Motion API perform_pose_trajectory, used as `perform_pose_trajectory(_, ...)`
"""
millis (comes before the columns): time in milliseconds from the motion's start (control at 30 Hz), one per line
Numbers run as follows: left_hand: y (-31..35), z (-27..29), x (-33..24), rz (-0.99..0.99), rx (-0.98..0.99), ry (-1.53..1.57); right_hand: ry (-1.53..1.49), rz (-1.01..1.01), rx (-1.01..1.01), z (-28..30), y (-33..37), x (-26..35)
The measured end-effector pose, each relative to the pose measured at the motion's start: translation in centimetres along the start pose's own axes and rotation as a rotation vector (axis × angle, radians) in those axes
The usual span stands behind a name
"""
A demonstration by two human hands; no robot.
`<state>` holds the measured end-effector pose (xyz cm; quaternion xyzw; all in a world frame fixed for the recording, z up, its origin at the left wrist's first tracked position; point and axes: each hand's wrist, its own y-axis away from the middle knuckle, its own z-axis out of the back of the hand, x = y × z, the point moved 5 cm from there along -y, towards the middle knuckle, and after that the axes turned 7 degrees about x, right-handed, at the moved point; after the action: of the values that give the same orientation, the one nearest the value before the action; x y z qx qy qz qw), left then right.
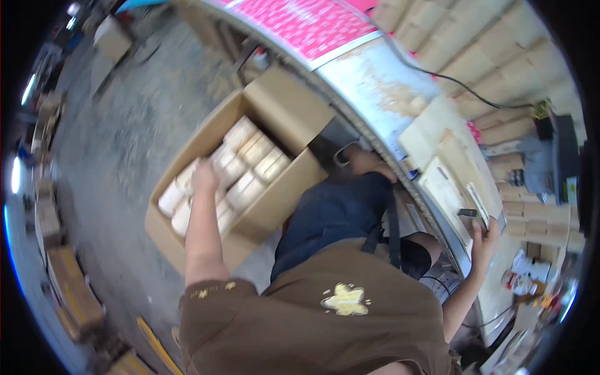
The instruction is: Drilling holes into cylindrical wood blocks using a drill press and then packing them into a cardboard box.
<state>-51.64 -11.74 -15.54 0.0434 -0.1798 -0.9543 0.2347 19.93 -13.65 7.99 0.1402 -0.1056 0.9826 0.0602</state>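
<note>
My left hand [205, 177] reaches down into an open cardboard box [256, 240] on the left. It touches or hovers just over the pale wrapped bundles [245, 189] packed there in rows; blur hides its fingers. My right hand [485, 240] is at the worktable on the right, fingers stretched forward and apart. Its fingertips lie by a small dark block [467, 213] and the end of a pale thin strip [477, 199]. Just left of them lies a flat light-coloured board [440, 187].
The worktable [356, 69] runs diagonally, with a pink printed sheet [300, 25] at its far end. Pale stacked bundles [475, 50] line its far side. A grey machine [540, 159] stands at right. A black cable [462, 81] crosses the tabletop. Cartons [75, 284] stand at far left.
</note>
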Motion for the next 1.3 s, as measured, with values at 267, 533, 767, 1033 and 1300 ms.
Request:
perform_pose_trajectory(267, -4.7, 0.8, 0.2, 0.027, 0.555, 0.077, 0.033, 0.031, -0.103, 1.2, 0.5, 2.6)
perform_pose_trajectory(533, -8.7, 0.2, 1.5, 0.069, 0.476, 0.148, -0.011, -0.006, -0.075, 1.5, 0.3, 3.3)
perform_pose_trajectory(767, -9.9, 26.7, -25.8, -0.665, -0.042, 0.667, 0.037, 0.007, -0.104, 1.4, 0.0, 3.2)
perform_pose_trajectory(1033, -14.9, 35.0, -49.9, -0.806, -0.313, 0.874, -0.006, -0.051, -0.033, 1.3, 0.0, 2.9)
perform_pose_trajectory(1300, -17.5, 32.8, -57.8, -0.925, 0.098, 1.729, 0.059, -0.02, -0.007, 0.6, 1.0, 1.8)
